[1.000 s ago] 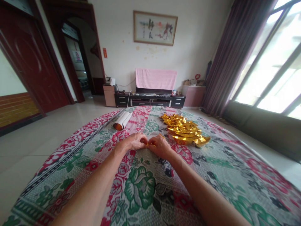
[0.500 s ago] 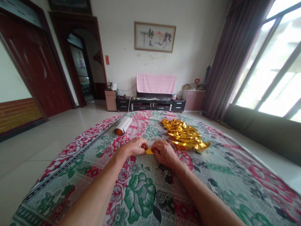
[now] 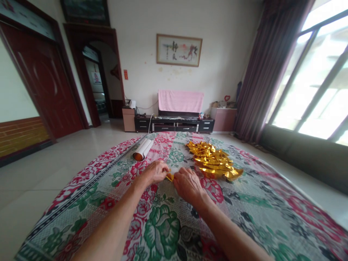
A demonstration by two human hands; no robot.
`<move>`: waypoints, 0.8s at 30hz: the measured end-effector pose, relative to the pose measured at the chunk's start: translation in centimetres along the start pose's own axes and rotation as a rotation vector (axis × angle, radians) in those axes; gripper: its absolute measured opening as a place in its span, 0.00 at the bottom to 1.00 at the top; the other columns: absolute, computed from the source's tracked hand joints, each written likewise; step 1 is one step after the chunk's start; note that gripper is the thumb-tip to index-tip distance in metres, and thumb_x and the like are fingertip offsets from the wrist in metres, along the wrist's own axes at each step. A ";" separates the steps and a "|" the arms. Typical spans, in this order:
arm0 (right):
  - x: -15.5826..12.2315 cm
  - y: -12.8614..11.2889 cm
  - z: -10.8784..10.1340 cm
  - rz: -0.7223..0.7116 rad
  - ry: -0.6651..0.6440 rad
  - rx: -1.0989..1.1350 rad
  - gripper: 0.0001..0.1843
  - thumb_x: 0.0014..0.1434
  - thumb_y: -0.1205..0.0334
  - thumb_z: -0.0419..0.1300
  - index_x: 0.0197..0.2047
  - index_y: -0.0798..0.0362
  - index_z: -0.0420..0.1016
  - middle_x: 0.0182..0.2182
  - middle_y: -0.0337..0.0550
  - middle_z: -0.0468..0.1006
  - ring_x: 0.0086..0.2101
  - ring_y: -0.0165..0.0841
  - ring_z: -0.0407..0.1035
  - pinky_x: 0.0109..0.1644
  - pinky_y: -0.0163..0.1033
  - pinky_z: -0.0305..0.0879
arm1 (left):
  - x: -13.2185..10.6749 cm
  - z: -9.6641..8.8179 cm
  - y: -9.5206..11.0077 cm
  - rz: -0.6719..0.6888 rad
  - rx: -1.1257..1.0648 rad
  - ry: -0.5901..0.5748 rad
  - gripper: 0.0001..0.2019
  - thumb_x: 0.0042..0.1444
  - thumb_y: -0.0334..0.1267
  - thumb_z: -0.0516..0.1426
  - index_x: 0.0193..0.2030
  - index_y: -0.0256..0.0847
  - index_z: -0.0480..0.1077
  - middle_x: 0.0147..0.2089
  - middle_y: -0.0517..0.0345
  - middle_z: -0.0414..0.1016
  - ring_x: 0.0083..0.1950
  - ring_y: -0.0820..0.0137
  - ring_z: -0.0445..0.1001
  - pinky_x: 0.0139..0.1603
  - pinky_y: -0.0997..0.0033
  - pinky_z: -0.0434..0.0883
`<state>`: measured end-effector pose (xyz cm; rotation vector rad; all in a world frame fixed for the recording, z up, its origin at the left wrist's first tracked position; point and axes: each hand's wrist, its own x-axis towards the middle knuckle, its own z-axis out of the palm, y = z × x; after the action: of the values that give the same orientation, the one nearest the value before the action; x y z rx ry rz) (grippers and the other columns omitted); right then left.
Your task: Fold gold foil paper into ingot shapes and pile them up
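A small sheet of gold foil paper (image 3: 170,177) is pinched between my two hands, just above the flowered tablecloth (image 3: 163,224). My left hand (image 3: 155,173) grips its left side with fingers closed. On the right side, my right hand (image 3: 187,181) has its fingers curled over the paper and covers much of it. A pale patch of the sheet shows between the hands. To the right lies a heap of folded gold foil pieces (image 3: 214,159), pointed at their ends. Ahead on the left rests a roll of white-backed sheets (image 3: 144,148) with a gold inside.
The round table's edge curves beyond the heap. Farther back stand a low black TV cabinet (image 3: 174,125) and a television under a pink cloth (image 3: 181,100). A window (image 3: 312,83) and a purple curtain (image 3: 258,72) are at right, a red door (image 3: 40,79) at left.
My hands have shifted slightly, and the gold paper between them now shows a narrower, tilted strip. The camera has tipped up a little. The heap and roll lie where they were.
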<state>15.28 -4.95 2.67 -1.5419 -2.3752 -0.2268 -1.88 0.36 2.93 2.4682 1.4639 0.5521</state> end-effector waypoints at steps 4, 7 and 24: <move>0.0 -0.7 -0.1 0.051 -0.022 -0.012 0.14 0.59 0.58 0.48 0.33 0.53 0.73 0.35 0.49 0.71 0.36 0.37 0.65 0.38 0.39 0.57 | 0.0 -0.1 0.3 -0.001 0.001 0.003 0.12 0.47 0.34 0.52 0.34 0.41 0.75 0.35 0.56 0.74 0.34 0.71 0.70 0.36 0.75 0.65; 0.0 -1.3 -0.1 0.082 -0.044 -0.017 0.13 0.58 0.58 0.49 0.34 0.54 0.73 0.35 0.51 0.70 0.37 0.39 0.66 0.37 0.40 0.58 | 0.2 0.1 0.2 -0.004 0.011 0.019 0.10 0.47 0.35 0.54 0.34 0.41 0.75 0.34 0.56 0.73 0.35 0.71 0.70 0.37 0.75 0.66; 0.7 1.8 -1.6 -0.120 -0.193 0.123 0.08 0.47 0.59 0.57 0.33 0.45 0.75 0.32 0.43 0.72 0.36 0.37 0.64 0.39 0.44 0.52 | 0.5 0.4 0.3 0.115 0.064 -0.055 0.10 0.46 0.39 0.55 0.33 0.38 0.76 0.34 0.54 0.70 0.36 0.70 0.67 0.39 0.74 0.64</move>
<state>16.93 -4.08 4.34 -1.4247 -2.5794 0.0454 -1.25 0.68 2.74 2.6084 1.3461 0.4613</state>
